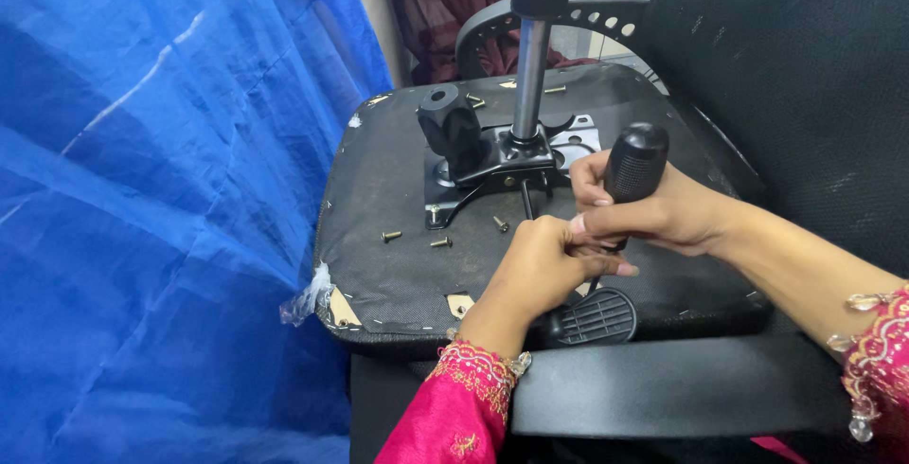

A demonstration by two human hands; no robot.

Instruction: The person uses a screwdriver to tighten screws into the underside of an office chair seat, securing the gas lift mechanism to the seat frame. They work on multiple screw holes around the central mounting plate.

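Black screwdriver handle (635, 161) clamped in right hand (663, 213); left hand (540, 260) pinches thin shaft (526, 199) just below, over seat underside (398, 227).

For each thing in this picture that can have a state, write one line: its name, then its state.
Seat: upside down.
Plate: on seat, not fully screwed.
Screws: loose on seat.
Screwdriver: gripped, upright.
Right hand: closed on screwdriver.
Left hand: closed by the shaft.
Lever: sticking out, untouched.

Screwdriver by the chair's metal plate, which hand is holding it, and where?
The right hand wraps the screwdriver by its black handle. The left hand pinches low on its thin shaft.
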